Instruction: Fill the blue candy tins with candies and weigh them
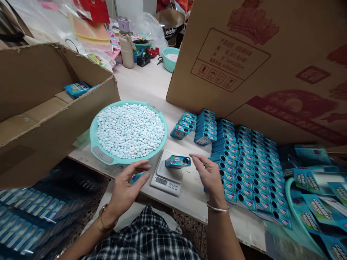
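Observation:
A small blue box (177,161) with a dark round hole in its top stands on the white digital scale (165,184). My left hand (127,189) is left of the scale, thumb and fingers apart, holding nothing. A patch of blue packaging (137,177) shows through the gap between its fingers; most of it is hidden. On the other side of the scale, my right hand (208,173) has its fingers stretched toward the box without touching it. Behind my left hand sits a turquoise basin (93,144) full of small white and pale blue candies.
Rows of blue boxes (244,162) stand at the right, with several more (180,130) behind the scale. A large carton (230,54) rises behind them. At left is an open carton (89,108); at far right, a tub (289,195) of blue packages. A bottle (127,47) stands behind.

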Motion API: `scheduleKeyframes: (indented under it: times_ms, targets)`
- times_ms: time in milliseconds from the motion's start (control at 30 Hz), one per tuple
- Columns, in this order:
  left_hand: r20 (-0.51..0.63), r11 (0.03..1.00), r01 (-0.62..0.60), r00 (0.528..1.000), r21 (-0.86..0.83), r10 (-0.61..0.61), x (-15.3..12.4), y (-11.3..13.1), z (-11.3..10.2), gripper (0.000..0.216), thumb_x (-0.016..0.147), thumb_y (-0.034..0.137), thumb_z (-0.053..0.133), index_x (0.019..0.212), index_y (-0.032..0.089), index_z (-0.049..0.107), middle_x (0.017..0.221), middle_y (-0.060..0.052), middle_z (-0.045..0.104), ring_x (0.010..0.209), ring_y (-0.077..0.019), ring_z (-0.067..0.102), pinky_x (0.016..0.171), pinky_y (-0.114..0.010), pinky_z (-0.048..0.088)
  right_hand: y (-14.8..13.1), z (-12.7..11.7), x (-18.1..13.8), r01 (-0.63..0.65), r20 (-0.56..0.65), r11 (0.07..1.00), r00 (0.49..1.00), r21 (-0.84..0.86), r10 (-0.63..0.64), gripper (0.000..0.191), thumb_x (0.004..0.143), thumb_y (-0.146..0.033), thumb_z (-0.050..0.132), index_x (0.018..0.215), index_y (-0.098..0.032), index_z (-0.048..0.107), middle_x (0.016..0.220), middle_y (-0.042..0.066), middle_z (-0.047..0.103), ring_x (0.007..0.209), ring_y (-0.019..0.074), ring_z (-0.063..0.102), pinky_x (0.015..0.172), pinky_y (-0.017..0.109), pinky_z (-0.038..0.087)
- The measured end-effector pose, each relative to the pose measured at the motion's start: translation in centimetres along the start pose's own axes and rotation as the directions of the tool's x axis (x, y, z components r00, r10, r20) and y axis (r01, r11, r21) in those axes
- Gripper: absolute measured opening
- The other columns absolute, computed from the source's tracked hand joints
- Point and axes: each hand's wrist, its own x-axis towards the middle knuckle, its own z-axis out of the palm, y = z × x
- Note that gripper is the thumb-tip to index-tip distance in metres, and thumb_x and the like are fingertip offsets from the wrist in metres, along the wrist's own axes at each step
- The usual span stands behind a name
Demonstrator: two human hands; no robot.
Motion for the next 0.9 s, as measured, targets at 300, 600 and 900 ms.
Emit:
scheduleKeyframes:
  times_ms: [300, 600, 900]
  targets:
    - [0.005, 0.996, -0.089, 0.996, 0.029, 0.088, 1.0, 1.1, 0.1, 0.034, 0.086, 0.031, 0.067, 0.119, 0.022, 0.063, 0.105, -0.005, 0.072, 0.099, -0.0209, 0.068, 0.095, -0.038, 0.054, 1.1, -2.8, 0.2, -0.164, 0.002, 0.518, 0.955, 0.839, 0.298, 0.015, 0.083, -0.03, 0.071, 0.084, -0.017, 0.063, 0.056, -0.01, 0.035, 0.039, 0.0023, 0.023, 0.032, 0.012, 0.022]
    - [0.312, 0.816, -0.474, 0.871, 0.332, 0.38, 5.1, 5.3, 2.9, 0.044, 0.088, 0.034, 0.065, 0.129, 0.024, 0.056, 0.124, -0.008, 0.064, 0.116, -0.0247, 0.059, 0.102, -0.043, 0.048, 3.9, -1.8, -1.0, -0.262, 0.232, 0.033, 0.9, 0.964, 0.369, 0.011, 0.088, -0.018, 0.061, 0.08, -0.021, 0.054, 0.063, -0.007, 0.043, 0.046, 0.0049, 0.038, 0.036, 0.011, 0.034]
    - [0.58, 0.585, -0.644, 0.744, 0.493, 0.331, 7.0, 4.8, 7.5, 0.055, 0.086, 0.034, 0.065, 0.136, 0.019, 0.046, 0.125, -0.013, 0.059, 0.117, -0.0299, 0.054, 0.1, -0.048, 0.045, 2.8, -1.1, -1.8, -0.283, 0.189, 0.202, 0.903, 0.938, 0.386, 0.011, 0.08, -0.016, 0.065, 0.091, -0.018, 0.062, 0.067, -0.006, 0.049, 0.042, 0.0017, 0.033, 0.034, 0.011, 0.024]
